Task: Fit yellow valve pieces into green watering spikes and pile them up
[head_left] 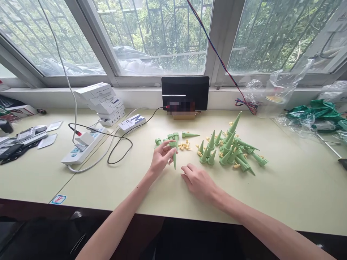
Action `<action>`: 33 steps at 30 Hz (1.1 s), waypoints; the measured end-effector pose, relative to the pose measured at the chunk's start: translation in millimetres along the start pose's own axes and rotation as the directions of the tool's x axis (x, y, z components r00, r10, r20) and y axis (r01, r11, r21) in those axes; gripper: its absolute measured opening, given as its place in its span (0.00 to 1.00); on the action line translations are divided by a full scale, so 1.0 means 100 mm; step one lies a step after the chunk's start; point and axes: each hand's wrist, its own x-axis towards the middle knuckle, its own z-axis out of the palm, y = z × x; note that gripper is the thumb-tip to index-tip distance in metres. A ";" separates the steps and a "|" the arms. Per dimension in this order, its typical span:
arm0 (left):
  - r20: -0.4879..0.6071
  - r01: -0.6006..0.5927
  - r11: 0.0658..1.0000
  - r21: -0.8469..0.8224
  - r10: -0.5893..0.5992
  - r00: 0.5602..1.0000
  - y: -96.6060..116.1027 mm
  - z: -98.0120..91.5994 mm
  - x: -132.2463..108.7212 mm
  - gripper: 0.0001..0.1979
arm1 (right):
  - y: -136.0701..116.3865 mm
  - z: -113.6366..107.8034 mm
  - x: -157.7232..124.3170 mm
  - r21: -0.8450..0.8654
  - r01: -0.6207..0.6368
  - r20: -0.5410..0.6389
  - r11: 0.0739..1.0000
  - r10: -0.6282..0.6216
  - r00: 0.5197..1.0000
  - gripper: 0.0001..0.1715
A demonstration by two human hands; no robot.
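Observation:
My left hand [160, 158] grips a green plastic cone spike [174, 156] with its tip pointing down toward the pale table [114, 184]. My right hand [197, 180] rests on the table just right of it, fingers curled loosely, nothing seen in it. Behind the left hand several green cones [173, 137] lie by a scatter of small yellow parts [184, 146]. A larger pile of green cones [230, 150], some standing upright, sits to the right of both hands.
A black tablet [185, 93] leans against the window ledge. A white power strip [81, 146] with cables, stacked white boxes [101, 101] and a remote [27, 135] lie at left. Plastic bags [279, 90] and green material [320, 113] sit at right.

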 end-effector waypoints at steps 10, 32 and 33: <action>-0.036 -0.003 0.991 -0.132 -0.002 0.999 0.00 -0.05 0.03 0.20 | -0.14 -0.05 0.49 -0.253 -0.180 -0.085 0.951 0.164 0.983 0.19; -0.081 0.012 0.986 -0.166 -0.026 0.996 0.00 -0.04 0.03 0.19 | 0.02 0.08 0.62 -0.322 -0.288 -0.019 0.902 0.298 0.954 0.32; -0.081 0.011 0.986 -0.169 -0.025 0.996 0.01 -0.04 0.03 0.19 | 0.02 0.09 0.62 -0.323 -0.285 -0.024 0.902 0.293 0.956 0.32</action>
